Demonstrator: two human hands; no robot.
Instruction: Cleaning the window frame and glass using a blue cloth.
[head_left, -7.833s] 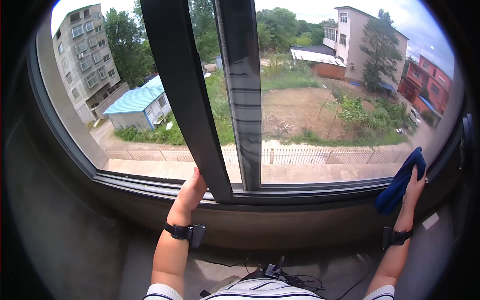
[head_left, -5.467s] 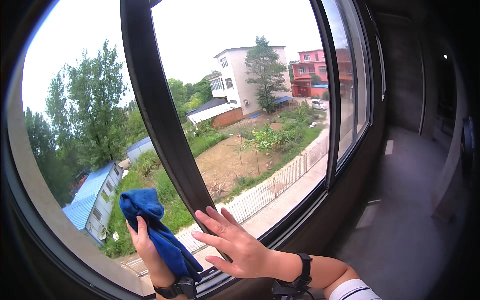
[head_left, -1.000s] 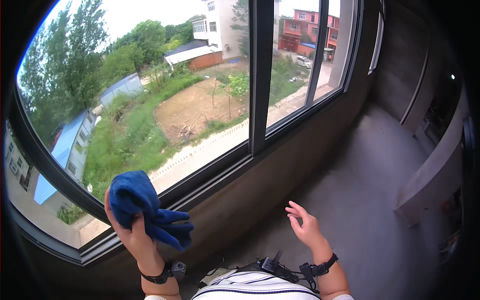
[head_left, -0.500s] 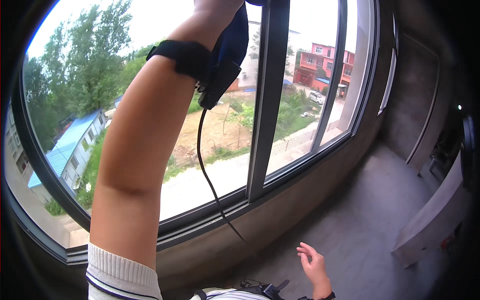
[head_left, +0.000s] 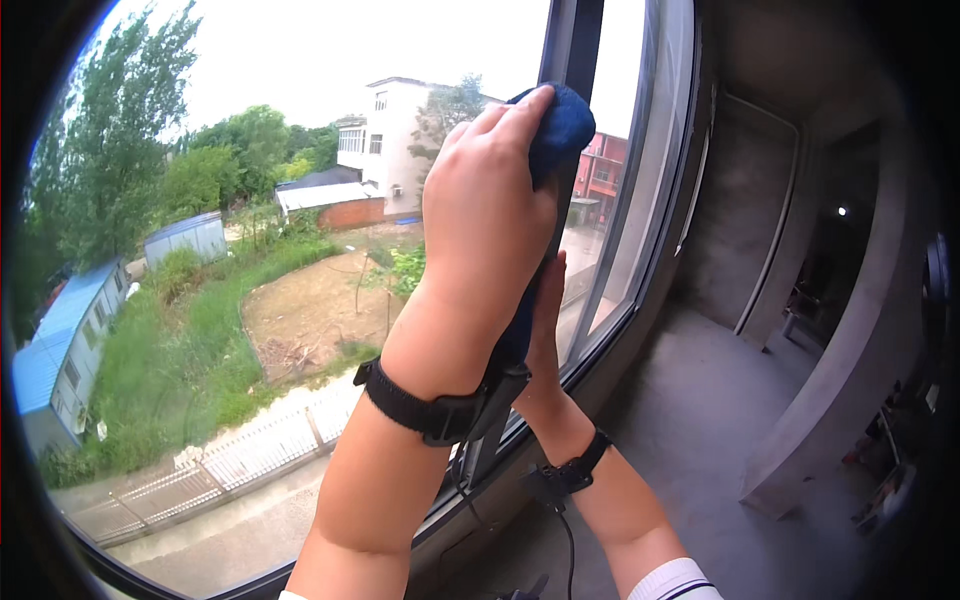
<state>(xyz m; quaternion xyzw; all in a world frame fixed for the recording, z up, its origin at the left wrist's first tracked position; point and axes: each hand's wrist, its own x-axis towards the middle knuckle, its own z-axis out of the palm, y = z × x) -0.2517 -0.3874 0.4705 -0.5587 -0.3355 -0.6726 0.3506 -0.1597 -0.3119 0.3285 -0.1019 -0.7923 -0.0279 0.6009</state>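
Note:
My left hand [head_left: 490,190] is wrapped over a bunched dark-blue cloth [head_left: 565,130], pressed against the dark upright bar [head_left: 574,55] of the window frame. More dark-blue cloth shows lower down, beside my left wrist. Below and to the right, my right hand [head_left: 546,330] is raised along the same bar with its visible fingers stretched upward. My left forearm covers part of that hand, so whether it touches the bar or the lower cloth cannot be told. Each wrist wears a black strap with a small device.
The window's lower frame [head_left: 500,455] curves along the wall. A black cable [head_left: 570,560] hangs from my right wrist device. On the right are a grey concrete floor [head_left: 660,420] and a slanting concrete ledge [head_left: 810,420]. Outside stand trees, a fence [head_left: 225,475] and buildings.
My left hand has come down from the top edge, and the blue cloth now shows against the bar. My right hand has risen from the lower right to the window bar. The view has shifted.

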